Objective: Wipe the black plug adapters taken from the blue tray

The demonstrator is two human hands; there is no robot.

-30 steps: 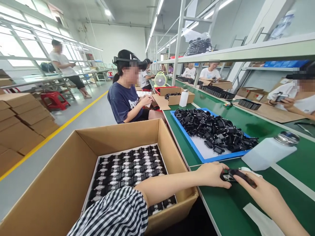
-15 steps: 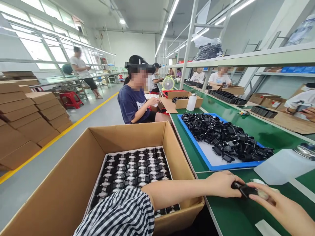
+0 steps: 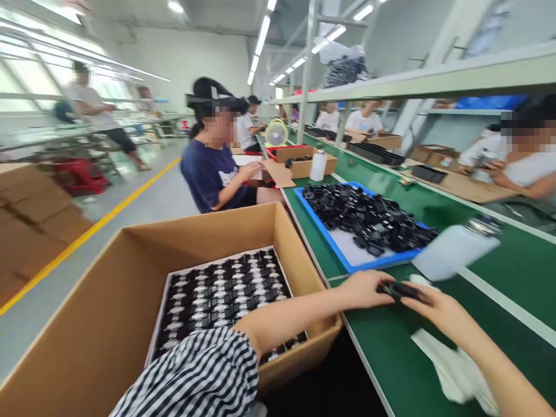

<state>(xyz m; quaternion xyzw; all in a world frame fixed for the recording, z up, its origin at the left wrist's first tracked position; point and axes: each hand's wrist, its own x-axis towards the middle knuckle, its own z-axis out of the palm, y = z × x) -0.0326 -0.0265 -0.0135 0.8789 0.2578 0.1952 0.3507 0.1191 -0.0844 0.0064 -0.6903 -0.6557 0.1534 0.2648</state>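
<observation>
A small black plug adapter [image 3: 403, 291] is held between my two hands above the green worktable, blurred by motion. My left hand [image 3: 367, 288] pinches its left end, with the arm reaching across the carton. From the right, my right hand [image 3: 436, 308] grips the other end with closed fingers. Just beyond both hands lies a blue-rimmed tray [image 3: 324, 240] with a heap of black adapters [image 3: 369, 217]. A white cloth [image 3: 454, 368] lies on the table below my right hand. A small white piece [image 3: 420, 281] shows behind my right fingers.
An open cardboard carton [image 3: 143, 255] at my left holds rows of black adapters [image 3: 226, 289] in a white-edged layer. A white bottle with a metal cap [image 3: 456, 249] stands right of the tray. A co-worker [image 3: 212, 150] sits beyond the carton. A shelf [image 3: 412, 84] runs above the table.
The view has swung, so the scene sits further left and more of the white cloth shows. Both hands still hold the adapter; the pale thing seen earlier at my right fingers no longer shows there.
</observation>
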